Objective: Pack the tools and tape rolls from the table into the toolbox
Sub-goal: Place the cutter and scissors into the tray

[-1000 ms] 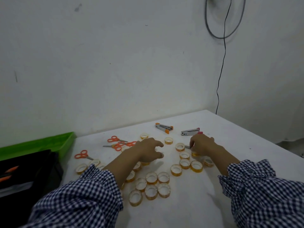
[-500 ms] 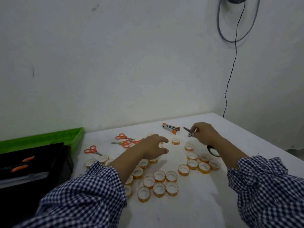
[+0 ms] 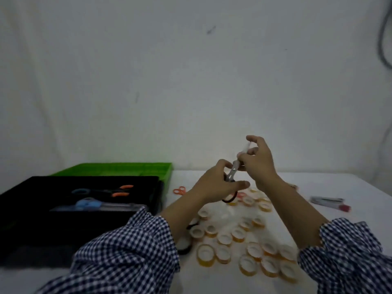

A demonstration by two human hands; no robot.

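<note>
Both hands are raised above the table, holding one pair of scissors with black handles. My left hand grips the handle end and my right hand pinches the blade end. Several yellow tape rolls lie scattered on the white table below. The black toolbox stands open at the left with orange-handled pliers and a blue tool inside. A stapler lies at the right and orange scissors beside the toolbox.
A green tray stands behind the toolbox against the wall. A black tape roll lies near my left sleeve. A dark cable hangs on the wall at the upper right.
My right hand picked the black-handled scissors off the table and lifted them; my left hand rose and took the handle end. The view swung left, bringing the toolbox into fuller sight.
</note>
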